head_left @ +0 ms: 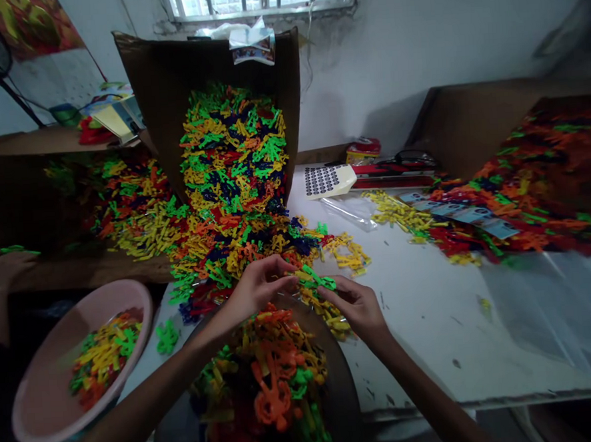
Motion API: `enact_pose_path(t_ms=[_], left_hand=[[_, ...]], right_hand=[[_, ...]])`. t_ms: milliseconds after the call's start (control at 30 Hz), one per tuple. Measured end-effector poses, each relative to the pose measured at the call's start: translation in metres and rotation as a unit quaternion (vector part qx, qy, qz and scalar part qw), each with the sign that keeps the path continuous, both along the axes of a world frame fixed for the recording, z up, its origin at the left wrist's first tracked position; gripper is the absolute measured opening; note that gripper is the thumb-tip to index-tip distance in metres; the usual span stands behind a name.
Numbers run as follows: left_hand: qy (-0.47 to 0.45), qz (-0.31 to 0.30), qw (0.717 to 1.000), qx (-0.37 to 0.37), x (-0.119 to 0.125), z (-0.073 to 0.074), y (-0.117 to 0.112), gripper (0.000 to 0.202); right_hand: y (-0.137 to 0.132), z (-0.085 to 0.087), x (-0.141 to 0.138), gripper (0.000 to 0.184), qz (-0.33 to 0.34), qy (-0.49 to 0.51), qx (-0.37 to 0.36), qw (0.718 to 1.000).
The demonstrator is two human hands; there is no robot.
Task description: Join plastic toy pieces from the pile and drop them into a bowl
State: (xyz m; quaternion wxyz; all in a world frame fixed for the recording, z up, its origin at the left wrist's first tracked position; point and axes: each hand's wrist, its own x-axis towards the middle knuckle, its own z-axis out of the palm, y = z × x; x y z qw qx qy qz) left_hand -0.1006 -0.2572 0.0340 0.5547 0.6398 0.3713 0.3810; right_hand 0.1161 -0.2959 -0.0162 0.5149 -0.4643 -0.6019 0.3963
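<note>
My left hand (257, 286) and my right hand (357, 305) meet over the white table (432, 319), both pinched on a green plastic toy piece (317, 280). Under the hands lies a small heap of yellow pieces (331, 315). Just below them a dark bowl (343, 385) holds orange, green and yellow pieces. A big pile of coloured plastic pieces (233, 185) spills from a tipped cardboard box (166, 75) right behind my hands.
A pink basin (45, 389) with pieces sits at the left, with another person's hand (0, 266) holding a green piece above it. At the right lie more coloured pieces (524, 187), printed cards (465, 214), clear plastic bags (556, 305) and a calculator (329, 180).
</note>
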Motion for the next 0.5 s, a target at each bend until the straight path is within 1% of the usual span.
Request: enact_pose_path(t_ms=[67,100,167,233,267,300,333,367,467,500], left_hand=[[-0.003,-0.015,1.0,-0.021,0.001,-0.001,0.0,0.033],[0.001,-0.01,1.0,-0.015,0.002,-0.003,-0.002,0.033],[0.021,0.035,0.999,0.033,0.007,-0.007,-0.007,0.03],[0.045,0.094,0.99,0.097,0.011,-0.011,-0.013,0.027],[0.051,0.111,0.985,0.118,0.012,-0.012,-0.015,0.025],[0.05,0.113,0.985,0.122,0.012,-0.013,-0.015,0.025],[0.042,0.099,0.988,0.107,0.011,-0.012,-0.014,0.025],[0.031,0.072,0.994,0.078,0.008,-0.011,-0.012,0.026],[0.009,-0.036,0.999,-0.028,-0.001,-0.005,-0.004,0.031],[0.01,-0.058,0.997,-0.05,-0.004,-0.001,-0.003,0.033]], right_hand=[[-0.003,0.0,-0.003,0.039,0.002,0.012,-0.016,1.0],[-0.005,0.001,-0.006,0.039,-0.008,0.009,-0.014,1.0],[-0.009,0.003,-0.011,0.036,-0.054,-0.021,0.012,0.998],[-0.012,0.007,-0.014,0.031,-0.108,-0.066,0.051,0.991],[-0.013,0.008,-0.015,0.029,-0.123,-0.084,0.065,0.987],[-0.013,0.01,-0.014,0.029,-0.124,-0.097,0.071,0.985],[-0.013,0.011,-0.012,0.029,-0.113,-0.1,0.069,0.986],[-0.012,0.011,-0.01,0.029,-0.092,-0.096,0.059,0.989],[-0.012,0.01,-0.003,0.03,0.0,-0.043,-0.001,0.999],[-0.013,0.01,-0.002,0.03,0.024,-0.019,-0.024,0.999]])
